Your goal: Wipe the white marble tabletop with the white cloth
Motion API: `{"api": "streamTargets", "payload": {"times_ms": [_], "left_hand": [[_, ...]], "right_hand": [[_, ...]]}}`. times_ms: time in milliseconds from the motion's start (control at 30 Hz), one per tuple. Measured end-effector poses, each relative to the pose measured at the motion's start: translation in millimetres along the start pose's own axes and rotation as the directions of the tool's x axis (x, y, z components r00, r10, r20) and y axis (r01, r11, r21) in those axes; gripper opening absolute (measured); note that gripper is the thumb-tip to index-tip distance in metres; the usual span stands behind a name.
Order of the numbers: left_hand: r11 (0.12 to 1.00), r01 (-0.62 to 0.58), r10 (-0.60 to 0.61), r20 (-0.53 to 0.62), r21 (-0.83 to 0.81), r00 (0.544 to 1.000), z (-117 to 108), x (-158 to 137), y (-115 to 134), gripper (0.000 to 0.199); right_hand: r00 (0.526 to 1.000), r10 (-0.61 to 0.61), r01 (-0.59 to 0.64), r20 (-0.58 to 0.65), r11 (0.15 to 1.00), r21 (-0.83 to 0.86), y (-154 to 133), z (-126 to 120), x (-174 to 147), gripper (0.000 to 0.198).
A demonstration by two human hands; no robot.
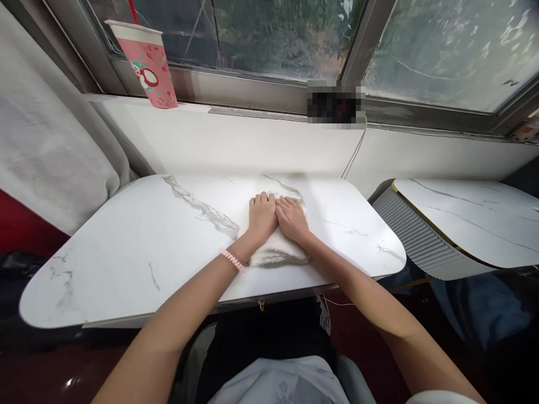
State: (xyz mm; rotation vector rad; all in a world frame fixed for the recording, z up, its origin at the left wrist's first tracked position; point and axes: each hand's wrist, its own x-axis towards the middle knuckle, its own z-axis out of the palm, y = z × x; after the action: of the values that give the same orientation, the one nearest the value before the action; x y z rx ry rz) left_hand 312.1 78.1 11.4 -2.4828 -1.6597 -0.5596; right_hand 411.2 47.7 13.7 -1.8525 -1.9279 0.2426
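Observation:
A folded white cloth [278,253], thick like a towel, lies on the white marble-patterned table [126,241]. My left hand [261,216] rests palm down on it, the fingers stretched toward the far side. Beside it, my right hand [292,219] also lies flat on the cloth, its thumb side touching the left hand. Both hands press from above and grasp nothing visible. A pink coiled band [232,260] circles my left wrist. The palms and the middle of the cloth are hidden under the hands.
A pink paper cup [152,73] with a red straw stands on the window sill at the left. A blurred dark object [336,105] sits farther right, with a white cable [355,150] hanging down. A grey curtain [50,123] borders the left; another table [475,219] stands right.

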Motion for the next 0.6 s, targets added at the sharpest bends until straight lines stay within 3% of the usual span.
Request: {"api": "streamTargets", "payload": {"times_ms": [167, 300, 467, 600], "left_hand": [[0.999, -0.034, 0.033, 0.01, 0.041, 0.999, -26, -55, -20, 0.019], [0.996, -0.01, 0.007, 0.031, 0.085, 1.0, -39, -78, -35, 0.021], [0.993, 0.035, -0.04, 0.049, 0.11, 0.998, -43, -81, -57, 0.022], [0.993, 0.073, -0.075, 0.017, 0.092, 0.997, -37, -64, -85, 0.02]], "right_hand": [[0.999, -0.051, 0.05, 0.007, 0.998, 0.042, -36, 11, -43, 0.043], [0.992, -0.124, 0.126, -0.027, 0.991, 0.047, -57, 20, -57, 0.04], [0.985, -0.169, 0.17, -0.026, 0.984, 0.046, -77, 32, -49, 0.039], [0.982, -0.188, 0.188, -0.027, 0.982, 0.025, -92, 45, -22, 0.037]]}}
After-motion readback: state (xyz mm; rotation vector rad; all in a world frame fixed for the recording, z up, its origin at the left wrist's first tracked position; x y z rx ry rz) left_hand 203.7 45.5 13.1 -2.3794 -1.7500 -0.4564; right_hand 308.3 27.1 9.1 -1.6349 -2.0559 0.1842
